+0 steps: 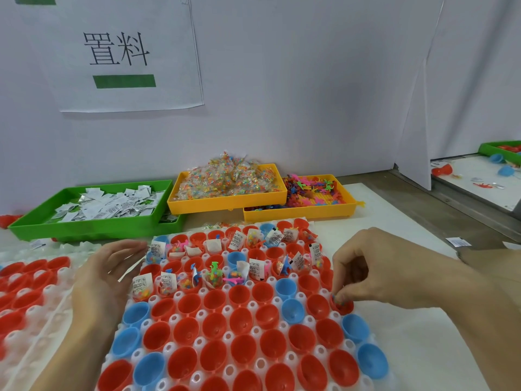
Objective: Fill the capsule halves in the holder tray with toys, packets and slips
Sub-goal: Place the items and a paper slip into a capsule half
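Red and blue plastic capsule halves (239,323), open side up, seated row on row in a translucent white plastic holder tray (375,342) on a white table top (423,348). Far three rows already stuffed with small coloured toy figures (214,270), clear packets of coloured beads (255,239) and white printed paper slips (143,281); near rows bare inside. Right hand (375,270) reaching down at the tray's right edge, fingertips (339,295) bunched and pinching a small packet of coloured beads (339,301) into a red capsule half (343,306). Left hand (108,266) hovering at the tray's left edge, palm turned inward, fingers straight and loosely spread, holding nothing. Second tray of red capsule halves (25,289) lying just beside on the left, blurred. Behind the holder tray, three supply bins in a row against a pale wall: green plastic bin (84,227) of white slips at left, yellow plastic bin (225,203) heaped with bead packets in the middle, second yellow bin (310,211) of coloured toy figures at right, touching the middle one. White paper sign (127,52) with black characters and a green bar taped to the wall above. Far right, past a partition, another green bin (499,149) with loose red and blue capsule halves near it.
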